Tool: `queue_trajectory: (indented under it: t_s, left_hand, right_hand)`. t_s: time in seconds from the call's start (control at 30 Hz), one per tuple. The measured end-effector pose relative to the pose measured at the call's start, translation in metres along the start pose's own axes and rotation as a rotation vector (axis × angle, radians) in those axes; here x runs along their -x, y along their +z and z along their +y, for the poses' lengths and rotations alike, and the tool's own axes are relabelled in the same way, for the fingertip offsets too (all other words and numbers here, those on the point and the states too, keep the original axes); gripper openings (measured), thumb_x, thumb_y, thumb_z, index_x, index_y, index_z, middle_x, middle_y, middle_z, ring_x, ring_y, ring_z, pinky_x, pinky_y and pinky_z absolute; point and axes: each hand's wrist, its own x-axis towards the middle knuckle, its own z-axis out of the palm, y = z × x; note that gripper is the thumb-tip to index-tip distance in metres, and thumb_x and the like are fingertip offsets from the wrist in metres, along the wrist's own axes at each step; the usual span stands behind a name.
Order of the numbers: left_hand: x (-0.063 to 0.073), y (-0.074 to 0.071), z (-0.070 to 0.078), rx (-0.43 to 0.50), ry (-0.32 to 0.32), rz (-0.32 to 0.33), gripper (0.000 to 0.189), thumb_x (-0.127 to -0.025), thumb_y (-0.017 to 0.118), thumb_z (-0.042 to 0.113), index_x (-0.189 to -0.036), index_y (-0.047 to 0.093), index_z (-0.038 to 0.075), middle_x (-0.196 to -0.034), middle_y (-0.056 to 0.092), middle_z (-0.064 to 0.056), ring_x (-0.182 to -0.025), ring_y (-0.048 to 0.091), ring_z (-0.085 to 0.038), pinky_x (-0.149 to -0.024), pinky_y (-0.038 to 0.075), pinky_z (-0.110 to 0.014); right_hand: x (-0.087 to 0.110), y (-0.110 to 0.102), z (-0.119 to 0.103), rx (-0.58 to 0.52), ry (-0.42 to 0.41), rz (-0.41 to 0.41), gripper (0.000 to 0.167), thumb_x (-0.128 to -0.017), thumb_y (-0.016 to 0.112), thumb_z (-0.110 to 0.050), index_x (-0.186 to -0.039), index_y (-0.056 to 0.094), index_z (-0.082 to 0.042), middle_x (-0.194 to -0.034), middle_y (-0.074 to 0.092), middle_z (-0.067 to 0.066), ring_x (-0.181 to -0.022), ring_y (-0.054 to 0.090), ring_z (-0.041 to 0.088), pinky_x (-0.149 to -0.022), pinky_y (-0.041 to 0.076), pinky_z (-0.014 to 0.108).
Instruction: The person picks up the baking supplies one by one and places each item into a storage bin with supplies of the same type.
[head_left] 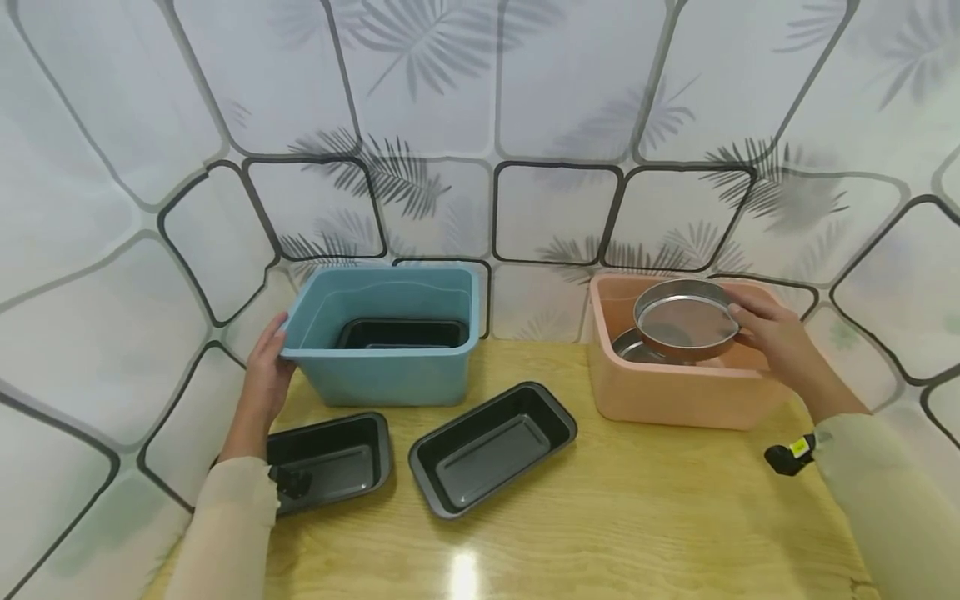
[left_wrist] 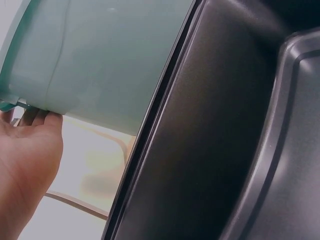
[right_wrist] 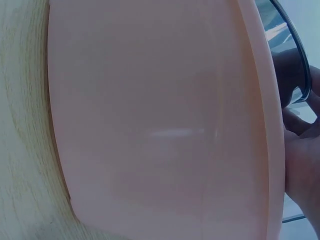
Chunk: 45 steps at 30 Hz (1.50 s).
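My left hand (head_left: 267,367) grips the left end of a light blue plastic bin (head_left: 382,379) by its rim. In the left wrist view its fingers (left_wrist: 42,118) hook under that rim. Inside the bin lies a dark loaf pan (head_left: 405,333). At the right, my right hand (head_left: 772,333) pinches the edge of a round silver cake pan (head_left: 686,321), which is tilted over a pink plastic bin (head_left: 675,400). Lower in the pink bin sits another round metal pan (head_left: 633,346), partly hidden by the held one. The pink wall covers part of the right hand in the right wrist view.
Two dark loaf pans stand on the wooden table (head_left: 600,517): an angled one (head_left: 491,450) in the middle and another (head_left: 337,458) at the left, partly behind my left forearm. Patterned cloth (head_left: 555,208) rises behind the bins and along both sides.
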Motion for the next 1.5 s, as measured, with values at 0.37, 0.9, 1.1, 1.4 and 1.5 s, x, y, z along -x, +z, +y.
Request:
queue_trajectory:
  t_s: [0.37,0.9,1.1,1.4,1.5]
  left_hand:
    - [0.003,0.001,-0.004,-0.003,-0.003,0.007,0.062,-0.110,0.035,0.039,-0.164,0.012,0.019,-0.171,0.004,-0.008,-0.155,0.010,-0.024,-0.125,0.016,-0.033]
    - [0.003,0.001,-0.004,0.009,0.000,0.016,0.061,-0.110,0.035,0.039,-0.164,0.011,0.020,-0.170,0.005,-0.008,-0.155,0.011,-0.023,-0.125,0.015,-0.033]
    - [0.002,0.001,-0.004,0.018,0.001,0.017,0.062,-0.110,0.035,0.039,-0.164,0.010,0.019,-0.171,0.005,-0.007,-0.155,0.009,-0.023,-0.126,0.013,-0.034]
    - [0.002,0.002,-0.004,0.019,0.009,0.003,0.061,-0.110,0.034,0.038,-0.164,0.011,0.021,-0.171,0.003,-0.007,-0.156,0.008,-0.023,-0.125,0.014,-0.031]
    - [0.002,0.002,-0.004,0.013,0.011,0.002,0.061,-0.110,0.034,0.038,-0.164,0.011,0.020,-0.171,0.004,-0.007,-0.155,0.009,-0.023,-0.124,0.016,-0.030]
  right_hand:
    - [-0.005,0.006,-0.001,0.178,0.010,-0.060,0.057,-0.108,0.049,-0.020,-0.158,0.029,-0.002,-0.155,0.032,0.011,-0.109,0.057,-0.012,-0.084,0.052,0.011]
    - [-0.014,0.016,-0.008,0.458,-0.063,-0.102,0.050,-0.103,0.057,-0.031,-0.150,0.049,-0.012,-0.137,0.057,0.016,-0.108,0.064,0.008,-0.084,0.057,0.020]
    - [-0.012,0.012,-0.004,0.700,0.024,-0.057,0.059,-0.103,0.056,-0.038,-0.154,0.042,-0.010,-0.155,0.045,0.018,-0.137,0.049,0.034,-0.105,0.047,0.051]
    - [-0.015,0.011,-0.003,0.766,0.032,-0.061,0.067,-0.103,0.052,-0.049,-0.153,0.043,-0.006,-0.153,0.047,0.019,-0.135,0.051,0.034,-0.107,0.042,0.055]
    - [-0.015,0.011,-0.004,0.700,0.076,-0.095,0.068,-0.104,0.051,-0.046,-0.156,0.037,-0.005,-0.156,0.042,0.019,-0.128,0.057,0.018,-0.103,0.050,0.033]
